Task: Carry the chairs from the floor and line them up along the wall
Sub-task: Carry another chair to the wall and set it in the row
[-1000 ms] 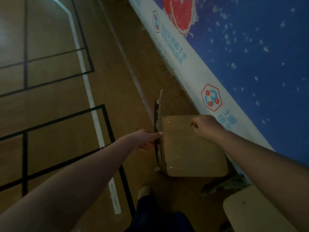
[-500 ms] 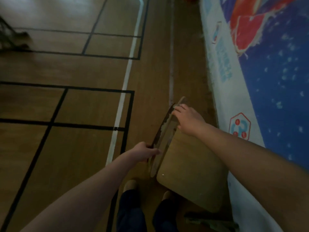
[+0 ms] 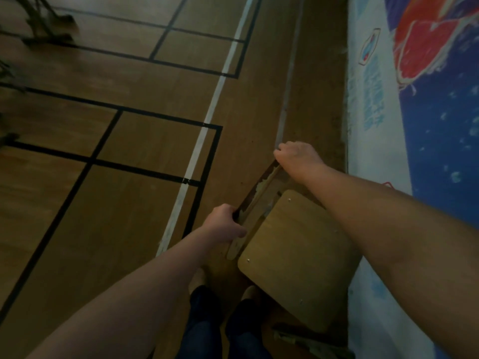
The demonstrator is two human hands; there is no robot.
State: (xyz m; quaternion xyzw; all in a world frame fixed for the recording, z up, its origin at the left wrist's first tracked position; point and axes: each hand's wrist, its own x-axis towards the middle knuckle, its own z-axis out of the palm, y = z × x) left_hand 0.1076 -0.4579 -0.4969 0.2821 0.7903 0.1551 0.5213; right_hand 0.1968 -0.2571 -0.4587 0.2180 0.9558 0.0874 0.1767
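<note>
A wooden chair [image 3: 298, 257] with a tan seat and a worn backrest stands on the floor beside the wall [image 3: 427, 151], just in front of my legs. My left hand [image 3: 224, 225] grips the near end of the backrest's top edge. My right hand [image 3: 295, 158] holds the far end of the same backrest, fingers curled over it. The chair's legs are hidden under the seat.
The wall on the right carries a blue, white and red banner. Black and white court lines [image 3: 207, 130] cross the wooden floor to the left. Dark legs of other furniture [image 3: 44, 27] show at the top left. A metal frame part [image 3: 305, 338] lies behind the chair.
My right hand moved from the seat's edge onto the far end of the backrest. The view swung left, and the chair now sits angled closer to my feet.
</note>
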